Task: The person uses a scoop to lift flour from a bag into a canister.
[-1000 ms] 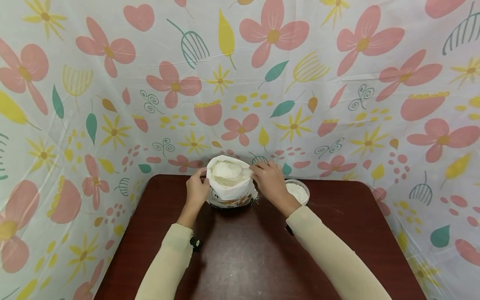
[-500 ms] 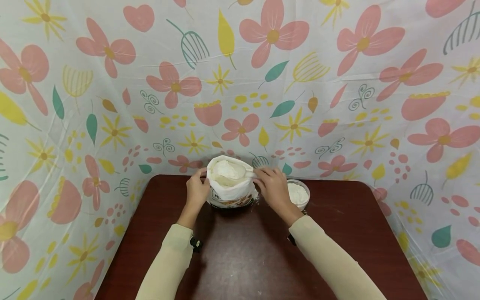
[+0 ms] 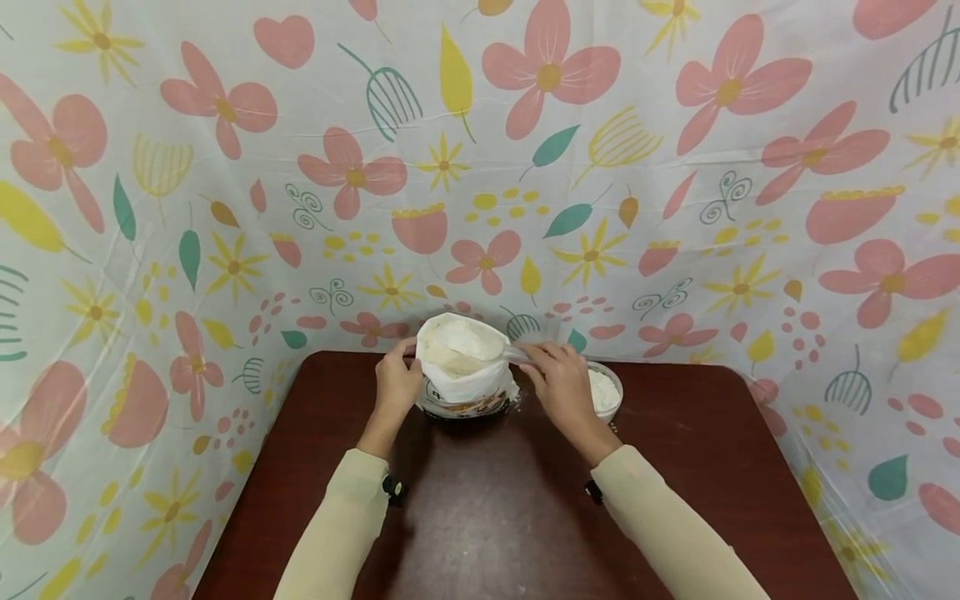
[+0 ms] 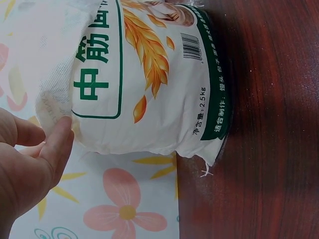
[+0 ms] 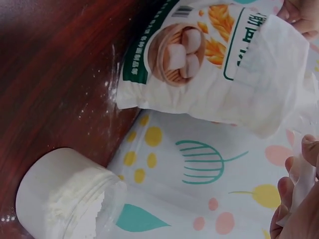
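A white cloth flour bag [image 3: 463,386] with green print and a wheat picture stands at the back of the table, its top folded open. My left hand [image 3: 397,385] pinches the bag's left rim between thumb and fingers, as the left wrist view shows beside the folded cuff [image 4: 55,99]. In my right hand [image 3: 564,393] is the handle of a pale, translucent scoop [image 3: 516,354]. The scoop's bowl, heaped with white flour [image 3: 472,340], is over the bag's mouth. In the right wrist view, fingers wrap the scoop's handle [image 5: 302,185].
Right of the bag, partly behind my right hand, stands a clear round tub [image 3: 611,404] filled with flour. Spilled flour [image 5: 107,87] dusts the dark wooden table [image 3: 480,517]. A flowered cloth [image 3: 480,167] hangs along the table's back edge.
My right hand has moved a little right, drawing the scoop toward the bag's right rim, with more of its handle showing. The left hand keeps its place on the rim.
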`<state>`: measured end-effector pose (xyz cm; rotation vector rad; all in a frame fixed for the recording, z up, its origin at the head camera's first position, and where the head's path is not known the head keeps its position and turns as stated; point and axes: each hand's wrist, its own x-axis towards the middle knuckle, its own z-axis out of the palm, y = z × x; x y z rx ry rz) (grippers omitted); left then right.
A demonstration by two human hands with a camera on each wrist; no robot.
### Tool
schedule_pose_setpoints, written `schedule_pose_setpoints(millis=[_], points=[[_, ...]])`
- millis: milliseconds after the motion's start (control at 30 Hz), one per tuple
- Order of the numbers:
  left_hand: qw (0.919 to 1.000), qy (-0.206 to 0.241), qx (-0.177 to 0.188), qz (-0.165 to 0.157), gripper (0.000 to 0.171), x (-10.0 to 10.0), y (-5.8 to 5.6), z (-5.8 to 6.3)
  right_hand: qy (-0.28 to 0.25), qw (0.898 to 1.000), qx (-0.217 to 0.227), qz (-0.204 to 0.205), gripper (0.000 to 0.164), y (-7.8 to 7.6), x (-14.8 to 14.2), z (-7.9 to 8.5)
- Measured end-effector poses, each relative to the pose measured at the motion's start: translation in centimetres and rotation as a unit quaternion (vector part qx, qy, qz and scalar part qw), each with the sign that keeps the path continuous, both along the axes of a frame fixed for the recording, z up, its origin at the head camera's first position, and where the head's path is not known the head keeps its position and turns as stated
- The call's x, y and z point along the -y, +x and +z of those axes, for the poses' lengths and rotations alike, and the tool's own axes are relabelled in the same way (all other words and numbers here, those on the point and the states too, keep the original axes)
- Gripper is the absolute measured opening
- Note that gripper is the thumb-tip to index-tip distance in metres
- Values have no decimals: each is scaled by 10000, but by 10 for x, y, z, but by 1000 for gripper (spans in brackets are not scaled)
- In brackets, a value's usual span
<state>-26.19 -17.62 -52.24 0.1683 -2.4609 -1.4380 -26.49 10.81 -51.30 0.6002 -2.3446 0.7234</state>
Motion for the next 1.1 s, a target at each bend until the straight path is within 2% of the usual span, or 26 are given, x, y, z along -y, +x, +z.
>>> schedule_pose_setpoints(millis=[367, 667, 1100], points=[[9999, -95, -35, 72, 38, -1, -1, 0, 199, 9998, -93, 24, 35, -1, -17, 15], [9999, -106, -47, 106, 38, 0, -2, 1, 326, 9983, -472, 67, 32, 4, -34, 29], [9999, -77, -38, 79, 38, 0, -1, 2, 320, 9991, -224, -186, 36, 19, -73, 35]])
